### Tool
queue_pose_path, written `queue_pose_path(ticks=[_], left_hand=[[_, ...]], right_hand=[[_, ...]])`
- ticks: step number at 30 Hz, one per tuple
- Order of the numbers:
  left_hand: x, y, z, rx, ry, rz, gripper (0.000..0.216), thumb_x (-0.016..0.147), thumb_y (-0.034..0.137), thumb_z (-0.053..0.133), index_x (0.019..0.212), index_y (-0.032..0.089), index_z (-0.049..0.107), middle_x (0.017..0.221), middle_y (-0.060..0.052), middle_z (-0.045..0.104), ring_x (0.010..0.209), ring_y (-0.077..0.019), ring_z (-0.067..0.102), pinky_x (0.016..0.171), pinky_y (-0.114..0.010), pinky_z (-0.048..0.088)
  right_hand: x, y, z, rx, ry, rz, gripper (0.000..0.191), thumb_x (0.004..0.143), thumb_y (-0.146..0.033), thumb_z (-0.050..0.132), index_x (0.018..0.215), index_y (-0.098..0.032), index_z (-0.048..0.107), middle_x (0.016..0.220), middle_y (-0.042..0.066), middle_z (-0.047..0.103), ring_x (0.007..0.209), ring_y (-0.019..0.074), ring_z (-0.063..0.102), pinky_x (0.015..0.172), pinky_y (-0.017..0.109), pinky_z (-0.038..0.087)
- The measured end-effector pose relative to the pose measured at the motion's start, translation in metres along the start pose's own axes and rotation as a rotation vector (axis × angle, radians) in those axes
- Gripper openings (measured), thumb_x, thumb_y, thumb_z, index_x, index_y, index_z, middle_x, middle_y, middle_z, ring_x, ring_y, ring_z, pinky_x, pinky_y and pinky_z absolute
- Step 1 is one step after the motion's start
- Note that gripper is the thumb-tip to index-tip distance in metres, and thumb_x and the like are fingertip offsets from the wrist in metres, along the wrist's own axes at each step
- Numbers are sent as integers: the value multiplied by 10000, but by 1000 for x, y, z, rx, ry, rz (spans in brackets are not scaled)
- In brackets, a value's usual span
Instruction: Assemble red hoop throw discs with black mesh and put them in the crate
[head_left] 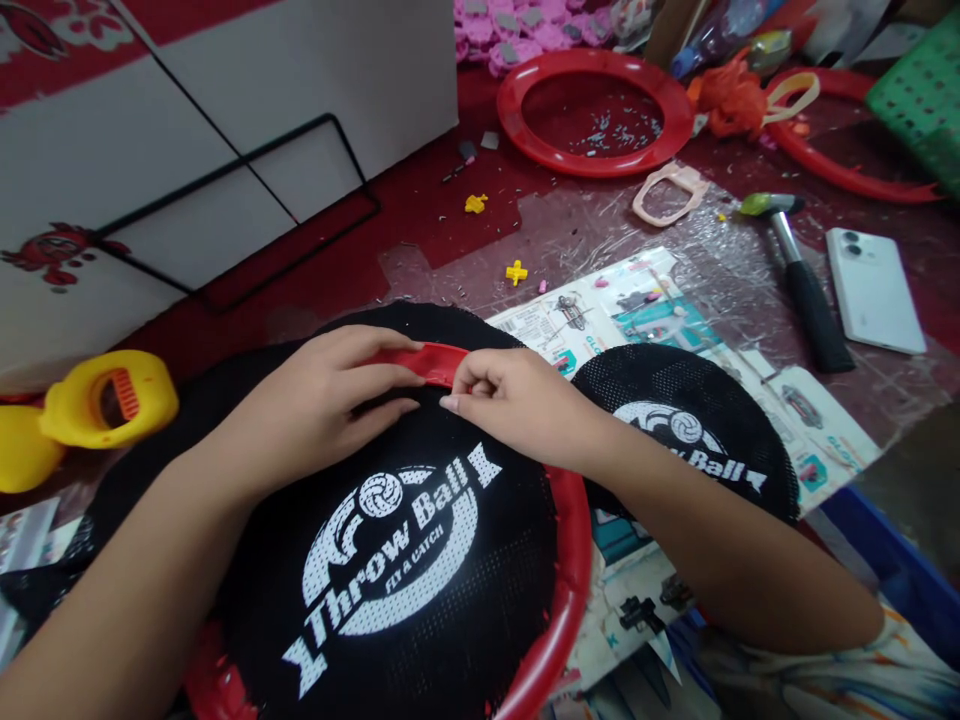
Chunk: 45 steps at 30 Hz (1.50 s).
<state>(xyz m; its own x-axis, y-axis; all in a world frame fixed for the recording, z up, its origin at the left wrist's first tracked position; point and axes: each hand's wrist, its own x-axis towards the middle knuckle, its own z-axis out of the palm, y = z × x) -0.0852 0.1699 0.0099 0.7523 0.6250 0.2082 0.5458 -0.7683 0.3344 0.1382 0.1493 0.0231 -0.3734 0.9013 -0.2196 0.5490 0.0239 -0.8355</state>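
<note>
A round black mesh net point(517, 560) with white "Throw Ball" print lies over a red plastic ring point(574, 590) directly in front of me. My left hand point(337, 400) rests across the net at its far edge, fingers stretched out and apart, their tips by the exposed part of the rim. On the right of that same spot, my right hand point(514, 400) is closed in a pinch at the net's edge, against the red rim. Part of the ring is covered by the net and my hands. Another printed black mesh disc point(675, 380) lies beyond my right forearm.
A hammer point(806, 290) and a white phone point(877, 290) lie at the right. Another red ring point(517, 110) with scattered staples sits at the back. Yellow plastic parts point(150, 400) and a large white box point(360, 80) stand on the left. Printed cardboard point(750, 370) covers part of the table.
</note>
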Motion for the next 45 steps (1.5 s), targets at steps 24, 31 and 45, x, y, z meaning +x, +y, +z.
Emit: queue_pose_path(ticks=[24, 31, 45], left_hand=[[8, 2, 3, -76, 115, -295, 145, 890, 270, 517, 798, 186, 591, 947, -39, 648, 866, -176, 630, 726, -312, 484], [11, 0, 6, -78, 111, -332, 146, 872, 269, 520, 771, 181, 579, 886, -33, 627, 798, -162, 603, 710, -311, 460], [14, 1, 8, -13, 97, -361, 176, 862, 305, 505, 760, 178, 571, 853, -34, 609, 758, -161, 568, 670, -300, 427]], right_hand=[[6, 1, 4, -162, 98, 85, 137, 855, -231, 565, 734, -166, 577, 630, -16, 586, 574, 96, 493, 594, 243, 330], [8, 3, 6, -186, 121, 78, 129, 849, -212, 569, 730, -164, 585, 646, -11, 599, 582, 97, 498, 601, 241, 336], [11, 4, 6, -164, 136, 109, 147, 828, -233, 589, 698, -166, 601, 603, -11, 586, 554, 97, 498, 583, 241, 344]])
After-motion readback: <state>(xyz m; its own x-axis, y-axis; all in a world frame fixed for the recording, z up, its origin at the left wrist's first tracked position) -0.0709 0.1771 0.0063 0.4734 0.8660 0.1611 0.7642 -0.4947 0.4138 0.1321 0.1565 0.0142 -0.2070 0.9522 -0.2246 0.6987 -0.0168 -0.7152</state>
